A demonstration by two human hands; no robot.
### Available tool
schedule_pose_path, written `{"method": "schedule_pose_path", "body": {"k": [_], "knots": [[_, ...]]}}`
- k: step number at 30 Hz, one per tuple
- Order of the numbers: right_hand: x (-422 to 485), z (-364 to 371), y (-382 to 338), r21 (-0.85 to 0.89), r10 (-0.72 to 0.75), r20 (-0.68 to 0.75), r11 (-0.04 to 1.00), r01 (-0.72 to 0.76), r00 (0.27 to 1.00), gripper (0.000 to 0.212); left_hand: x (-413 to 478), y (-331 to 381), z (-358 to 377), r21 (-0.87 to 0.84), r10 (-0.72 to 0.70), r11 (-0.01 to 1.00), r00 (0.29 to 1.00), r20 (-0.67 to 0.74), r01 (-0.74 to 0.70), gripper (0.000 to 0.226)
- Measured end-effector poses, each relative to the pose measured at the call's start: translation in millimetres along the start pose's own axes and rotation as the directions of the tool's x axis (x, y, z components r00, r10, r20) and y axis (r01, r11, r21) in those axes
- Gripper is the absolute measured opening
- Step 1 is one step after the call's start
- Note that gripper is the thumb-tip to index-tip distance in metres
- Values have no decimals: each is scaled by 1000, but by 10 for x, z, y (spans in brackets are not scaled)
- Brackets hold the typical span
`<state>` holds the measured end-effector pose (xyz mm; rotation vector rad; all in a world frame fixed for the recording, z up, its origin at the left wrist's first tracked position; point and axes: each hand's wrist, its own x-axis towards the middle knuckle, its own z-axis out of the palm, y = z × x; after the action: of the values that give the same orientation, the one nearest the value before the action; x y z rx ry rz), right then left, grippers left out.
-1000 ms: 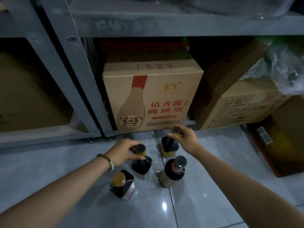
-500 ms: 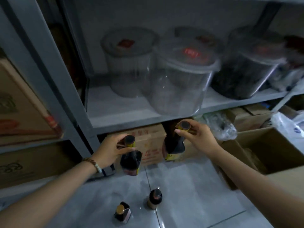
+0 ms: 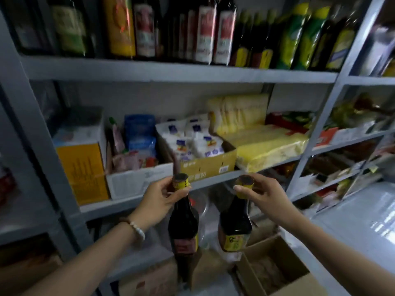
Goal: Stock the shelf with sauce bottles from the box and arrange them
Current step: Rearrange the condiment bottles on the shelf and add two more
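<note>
I hold two dark sauce bottles in the air in front of a grey metal shelf (image 3: 162, 71). My left hand (image 3: 158, 201) grips the yellow-banded neck of the left bottle (image 3: 183, 227), which hangs upright with a red label low on its body. My right hand (image 3: 263, 197) pinches the capped neck of the right bottle (image 3: 234, 225), which carries a yellow label. Both caps sit level with the middle shelf's front edge. The top shelf holds a row of several tall bottles (image 3: 213, 33).
The middle shelf carries a yellow carton (image 3: 83, 171), a white tray of packets (image 3: 136, 180), a cardboard tray of white bags (image 3: 205, 165) and yellow noodle packs (image 3: 267, 144). An open cardboard box (image 3: 275, 272) stands on the floor at lower right. More stocked shelves run to the right.
Both hands have lifted their bottles from the floor up to middle-shelf height. My view has swung upward from the floor and bottom shelf to the upper shelves.
</note>
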<state>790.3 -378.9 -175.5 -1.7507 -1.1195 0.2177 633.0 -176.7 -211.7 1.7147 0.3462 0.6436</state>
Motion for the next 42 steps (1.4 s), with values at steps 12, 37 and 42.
{"method": "schedule_pose_path", "body": {"k": [12,37,42], "knots": [[443,-1657,-1441,232,-89,-304,959,165,948,31,722,2546,746,-223,247,940,966,-79,-258,24],[3000,-3044,-1437,225,-240,-415,908,355,878,34,3389,3445,1079,-343,391,866,920,8,-365,41],[3542,-3202,-1176,303,-228,-420,877,372,879,25,3826,3382,1155,-314,367,874,928,-71,-370,34]]}}
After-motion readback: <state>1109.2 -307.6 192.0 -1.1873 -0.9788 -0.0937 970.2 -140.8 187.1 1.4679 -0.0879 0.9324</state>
